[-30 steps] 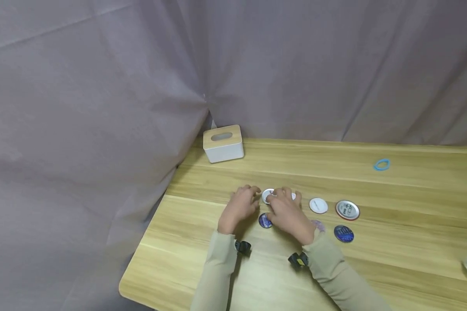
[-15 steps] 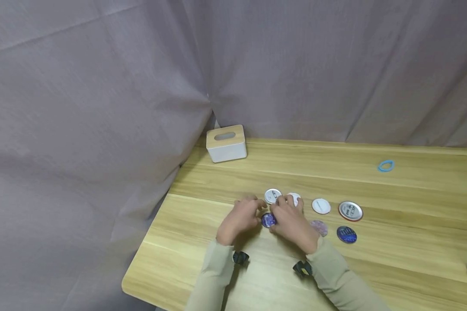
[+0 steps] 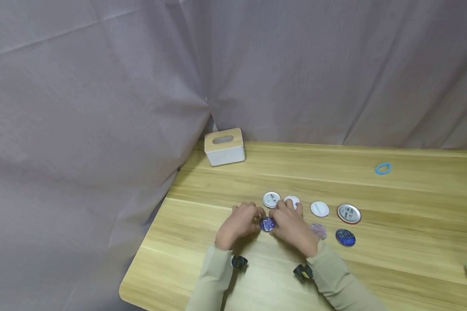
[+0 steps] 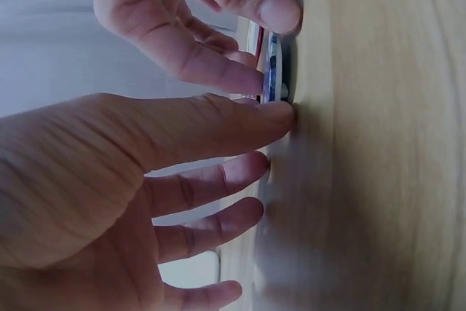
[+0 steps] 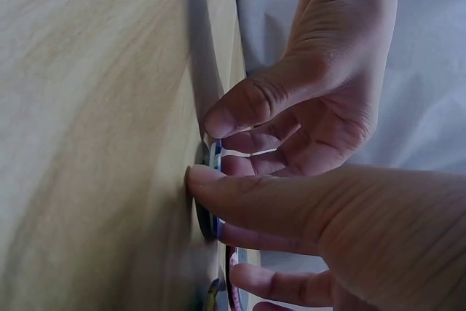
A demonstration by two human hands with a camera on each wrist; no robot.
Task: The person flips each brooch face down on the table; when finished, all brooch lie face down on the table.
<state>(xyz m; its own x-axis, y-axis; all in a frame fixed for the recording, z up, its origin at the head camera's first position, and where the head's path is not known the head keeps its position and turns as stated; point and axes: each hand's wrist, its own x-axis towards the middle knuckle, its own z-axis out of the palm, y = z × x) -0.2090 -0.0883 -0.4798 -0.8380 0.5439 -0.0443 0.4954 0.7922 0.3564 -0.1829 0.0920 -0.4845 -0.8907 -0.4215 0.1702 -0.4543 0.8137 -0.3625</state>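
Observation:
A round blue-purple pin badge (image 3: 267, 224) lies between my two hands, just above the tabletop. My left hand (image 3: 239, 225) pinches its left edge, thumb low and index finger bent over it. From the other side, my right hand (image 3: 293, 224) holds the right edge between thumb and fingers. In the left wrist view the badge (image 4: 272, 71) is seen edge-on, with a small pale part on its underside. Just beyond sit a silver-backed badge (image 3: 271, 199) and a white badge (image 3: 292, 201), the latter partly covered by the right fingers.
Further right lie a white badge (image 3: 319, 209), a red-rimmed silver-backed badge (image 3: 349, 214), a pink badge (image 3: 318, 231) and a dark blue badge (image 3: 345, 237). A tissue box (image 3: 225, 147) stands at the back left. A blue band (image 3: 383, 168) rests at the back right.
My right hand has drawn back from the silver-backed and white badges to the blue-purple badge. My left hand has shifted slightly toward that badge, and both now grip its edges.

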